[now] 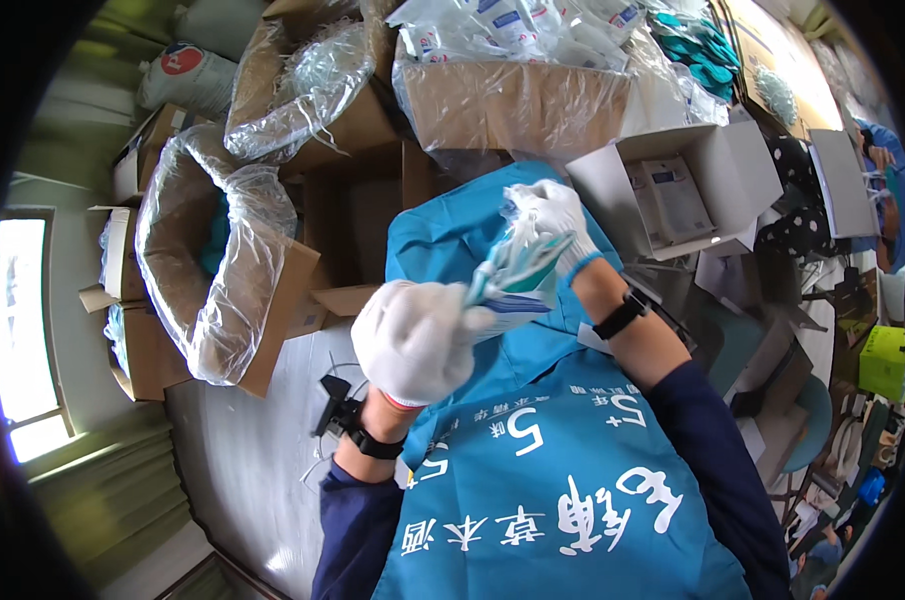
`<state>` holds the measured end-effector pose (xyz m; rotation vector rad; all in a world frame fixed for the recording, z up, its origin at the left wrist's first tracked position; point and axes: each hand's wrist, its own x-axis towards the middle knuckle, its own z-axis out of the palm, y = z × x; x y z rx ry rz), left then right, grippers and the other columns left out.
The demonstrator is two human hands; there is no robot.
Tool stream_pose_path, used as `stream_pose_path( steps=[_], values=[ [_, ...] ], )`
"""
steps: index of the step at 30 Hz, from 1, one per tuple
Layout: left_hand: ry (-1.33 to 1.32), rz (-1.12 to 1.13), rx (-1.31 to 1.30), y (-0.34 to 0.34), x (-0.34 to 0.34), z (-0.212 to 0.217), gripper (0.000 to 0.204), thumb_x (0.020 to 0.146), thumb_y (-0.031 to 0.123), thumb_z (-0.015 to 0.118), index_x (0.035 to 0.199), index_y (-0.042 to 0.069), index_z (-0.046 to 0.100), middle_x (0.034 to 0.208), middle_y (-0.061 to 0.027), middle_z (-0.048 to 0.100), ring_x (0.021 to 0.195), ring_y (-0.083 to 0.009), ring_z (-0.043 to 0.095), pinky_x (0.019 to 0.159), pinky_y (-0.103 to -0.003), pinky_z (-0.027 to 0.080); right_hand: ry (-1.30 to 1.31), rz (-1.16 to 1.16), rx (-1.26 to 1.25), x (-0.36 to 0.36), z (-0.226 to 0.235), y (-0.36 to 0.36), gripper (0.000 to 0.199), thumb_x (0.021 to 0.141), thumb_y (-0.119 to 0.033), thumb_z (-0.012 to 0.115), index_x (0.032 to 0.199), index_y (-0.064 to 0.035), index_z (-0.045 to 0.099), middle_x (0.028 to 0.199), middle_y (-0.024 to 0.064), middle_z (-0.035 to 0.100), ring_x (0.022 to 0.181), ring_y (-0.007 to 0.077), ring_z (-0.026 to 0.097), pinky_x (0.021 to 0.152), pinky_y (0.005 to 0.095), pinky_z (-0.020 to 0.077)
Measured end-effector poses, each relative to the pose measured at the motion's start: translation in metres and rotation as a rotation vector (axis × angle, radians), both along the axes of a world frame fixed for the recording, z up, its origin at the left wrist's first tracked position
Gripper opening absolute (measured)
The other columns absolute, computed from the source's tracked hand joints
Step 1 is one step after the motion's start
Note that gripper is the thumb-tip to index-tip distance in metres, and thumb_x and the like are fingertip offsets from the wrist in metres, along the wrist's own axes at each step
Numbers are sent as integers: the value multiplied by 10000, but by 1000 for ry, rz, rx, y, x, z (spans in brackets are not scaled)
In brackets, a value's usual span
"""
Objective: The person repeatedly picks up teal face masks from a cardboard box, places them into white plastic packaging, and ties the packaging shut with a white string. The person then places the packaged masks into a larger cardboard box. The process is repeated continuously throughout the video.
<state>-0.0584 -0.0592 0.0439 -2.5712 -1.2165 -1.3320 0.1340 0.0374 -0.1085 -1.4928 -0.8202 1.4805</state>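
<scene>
Both my hands wear white knit gloves. Between them, over my lap, is a clear plastic packet (521, 290) with something folded, teal and white, and a blue-striped printed part. My left hand (415, 342) is closed around its left end, the fingertips partly hidden. Farther out, my right hand (548, 222) pinches crinkled clear film at the packet's upper end. A blue apron (563, 450) with white lettering covers my lap beneath the packet.
Ahead stands a cardboard box (518, 105) heaped with clear packets. Plastic-lined cartons (268, 320) are at the left. A white box (613, 200) holding flat packs opens on the right. Teal gloves (703, 55) lie in a pile at the far right.
</scene>
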Motion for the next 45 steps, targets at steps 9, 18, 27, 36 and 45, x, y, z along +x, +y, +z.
stream_pose_path(
  steps=[9,18,27,36,45],
  values=[
    [-578,459,-201,5,-8,-71,286,1050,182,558,875,-33,631,806,-47,583,728,-120,520,669,-262,412,774,517,162,21,46,-59,794,843,-292,764,1485,-21,382,1375,89,529,1238,196,539,1056,359,464],
    [-945,211,-545,-11,-13,-76,391,1078,284,490,1064,-66,665,901,-62,647,849,-113,598,771,-236,457,173,473,199,7,44,-92,253,850,2,754,1099,11,709,1037,23,719,927,82,631,831,261,549],
    [-377,-44,-773,18,-58,-20,111,807,68,769,886,5,722,939,-79,696,860,-146,629,767,-273,489,-376,545,795,27,53,-71,242,757,66,687,954,-64,737,929,105,728,864,285,694,757,321,552],
    [-6,15,-320,23,-52,-15,252,703,-76,756,929,32,726,1004,-114,686,924,-245,656,832,-326,522,-476,579,777,23,58,-71,207,768,6,714,954,-84,725,894,93,709,847,288,671,734,349,534],
    [-206,411,-165,11,-114,15,278,682,-109,528,873,7,694,949,-129,677,882,-223,636,810,-316,502,-617,505,710,36,48,-70,200,791,27,656,952,-68,727,925,94,724,864,276,679,770,332,535]
  ],
)
